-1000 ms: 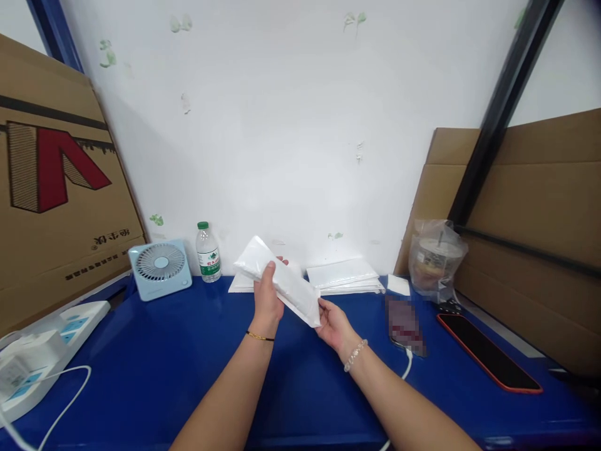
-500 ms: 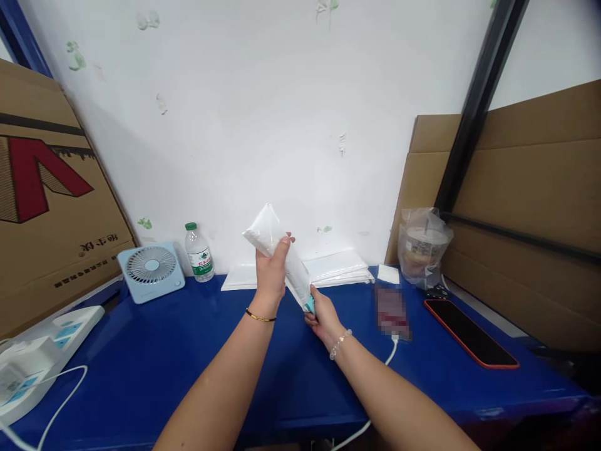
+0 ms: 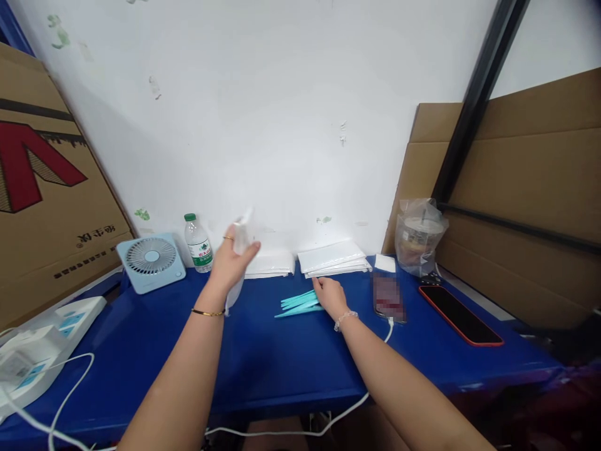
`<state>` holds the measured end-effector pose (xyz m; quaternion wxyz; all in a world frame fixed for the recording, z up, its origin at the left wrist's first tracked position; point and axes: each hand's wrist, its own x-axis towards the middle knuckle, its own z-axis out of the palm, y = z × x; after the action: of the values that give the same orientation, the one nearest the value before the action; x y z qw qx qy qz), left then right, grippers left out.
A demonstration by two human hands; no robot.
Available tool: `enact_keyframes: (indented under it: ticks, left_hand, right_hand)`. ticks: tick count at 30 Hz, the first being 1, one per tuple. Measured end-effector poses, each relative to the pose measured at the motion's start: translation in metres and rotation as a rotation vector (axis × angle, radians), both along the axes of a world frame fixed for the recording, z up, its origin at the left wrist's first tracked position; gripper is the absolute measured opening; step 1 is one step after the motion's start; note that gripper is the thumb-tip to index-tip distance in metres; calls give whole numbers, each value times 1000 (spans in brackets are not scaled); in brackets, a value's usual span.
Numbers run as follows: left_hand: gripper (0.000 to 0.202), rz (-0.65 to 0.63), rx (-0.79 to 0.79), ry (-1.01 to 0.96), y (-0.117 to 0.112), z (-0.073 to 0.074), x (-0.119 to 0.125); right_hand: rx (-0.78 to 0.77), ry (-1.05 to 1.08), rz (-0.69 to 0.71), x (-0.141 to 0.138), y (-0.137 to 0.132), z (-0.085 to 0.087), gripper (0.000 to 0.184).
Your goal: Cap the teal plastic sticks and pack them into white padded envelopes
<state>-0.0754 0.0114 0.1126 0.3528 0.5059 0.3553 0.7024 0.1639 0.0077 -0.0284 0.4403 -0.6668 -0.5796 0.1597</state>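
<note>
My left hand [image 3: 229, 266] is closed around a thin white plastic bag [image 3: 243, 235], held upright over the table's back left and smeared by motion. My right hand [image 3: 332, 297] rests low by the table top, its fingers curled over the right ends of several slim teal strips [image 3: 298, 303]. Those strips fan out to the left, just above or on the blue surface; their exact kind does not show. Behind the hands, against the wall, lie a left pile of flat white bags [image 3: 270, 263] and a right pile of flat white bags [image 3: 334, 258].
On the left are a blue fan [image 3: 151, 260], a water bottle [image 3: 199, 244] and a power strip [image 3: 70, 326]. To the right, a charging phone [image 3: 389, 297], a red-edged phone [image 3: 460, 315] and a bagged drink cup [image 3: 419, 241] stand near cardboard [image 3: 526, 175]. A white cable [image 3: 282, 432] hangs in front.
The teal strips have come out of the white bag and are now under my right hand at the table. My left hand has moved left with the bag, which looks limp now.
</note>
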Motion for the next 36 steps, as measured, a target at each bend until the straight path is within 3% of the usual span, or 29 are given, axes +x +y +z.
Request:
enact_keyframes:
  ticks: [2, 5, 8, 12, 16, 20, 25, 31, 36]
  left_hand:
    - [59, -89, -119, 374, 3, -32, -4]
    - [79, -97, -249, 1108, 6, -80, -9]
    - [87, -102, -278, 1506, 7, -105, -9]
    - [62, -64, -115, 1483, 1, -101, 13]
    - [36, -252, 14, 1419, -2, -91, 54]
    - [21, -335, -24, 1370, 11, -93, 79]
    - [27, -270, -61, 1334, 24, -98, 80]
    - [33, -376, -74, 1281, 24, -109, 87]
    - [26, -256, -181, 1428, 36, -113, 71]
  right_hand:
    - [-8, -134, 19, -6, -3, -3, 39]
    - [-13, -293, 44, -14, -7, -7, 36]
    - [-23, -394, 78, -12, -8, -7, 37]
    - [-11, -456, 145, 1, -6, -1, 43]
    - [17, -446, 172, 14, 3, 7, 51]
    - [56, -406, 156, 33, 14, 10, 52]
    - [79, -350, 69, 55, 22, 5, 51]
    - [82, -340, 67, 48, 26, 2, 51]
    - [24, -386, 95, 60, 25, 0, 49]
